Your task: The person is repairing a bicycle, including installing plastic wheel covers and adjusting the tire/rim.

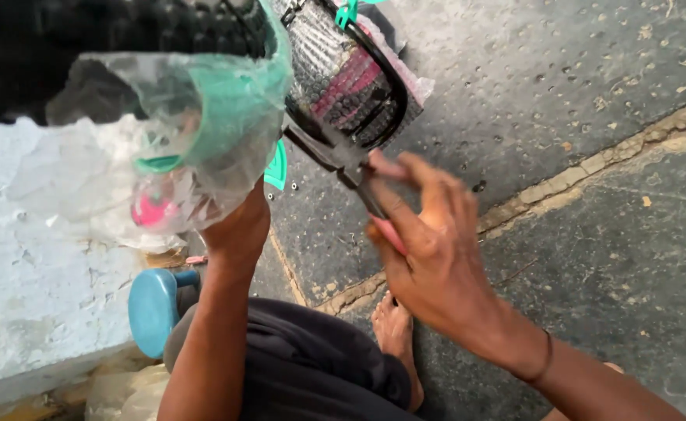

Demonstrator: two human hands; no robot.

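My right hand (425, 242) grips a pair of pliers (358, 183) with red handles. Their dark jaws reach up to a black frame part beside a bubble-wrapped pink and black piece (343, 78) of a small bicycle. My left hand (238, 222) reaches up under a teal mudguard (238, 101) covered in clear plastic, and its fingers are hidden behind the wrap. A black knobbly tyre (125, 31) runs across the top left. A pink round part (149, 209) shows through the plastic.
A blue stool (152, 308) stands under me beside a rough white wall (31, 273). My bare foot (396, 335) rests on the grey concrete floor (592, 257), which a cracked seam crosses diagonally. Crumpled plastic lies at the bottom left.
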